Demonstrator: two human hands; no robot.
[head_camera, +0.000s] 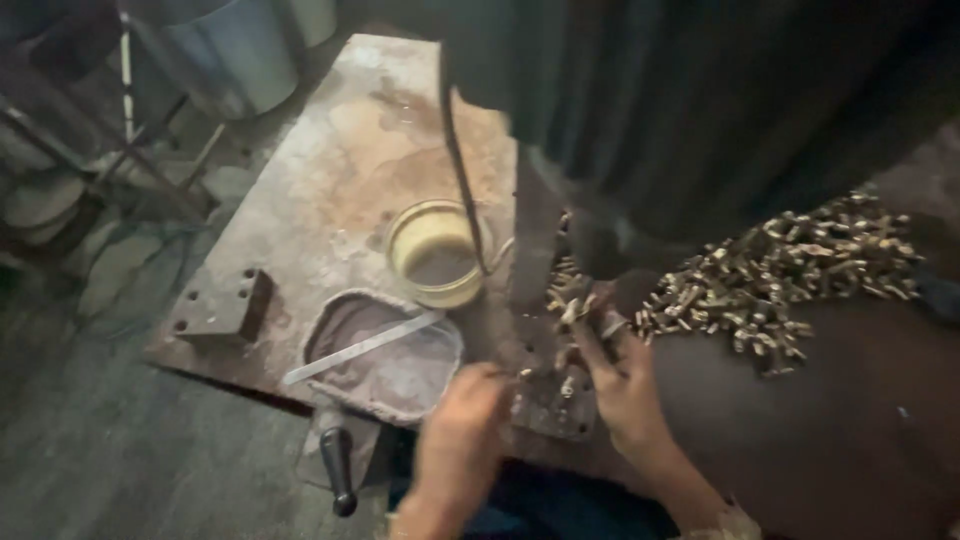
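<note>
**Asker:** What did the head camera show?

**Describer:** A person's two bare hands worked at the foot of a dark upright machine column (535, 235) standing on a rusty metal worktop (330, 170). The left hand (462, 440) was blurred, fingers curled in toward the column's base plate (550, 400); I could not tell whether it gripped anything. The right hand (620, 385) reached up just right of the column, fingertips pinched on a small brass-coloured part (572, 312).

**Asker:** Where were the other parts?

**Describer:** A big heap of small brass pieces (790, 265) lay right of the column, spreading toward the frame's edge, with a few strays touching the column's foot.

**Asker:** And to the left of the column?

**Describer:** Just left of it stood a round yellowish pot (437, 252) holding murky liquid. Nearer the person, a shallow grey tray (385, 350) carried a flat metal strip (362, 345) laid slantwise across it. Below the tray a black handle (338, 470) hung off the worktop's edge. Farther left sat a drilled metal block (222, 305).
</note>
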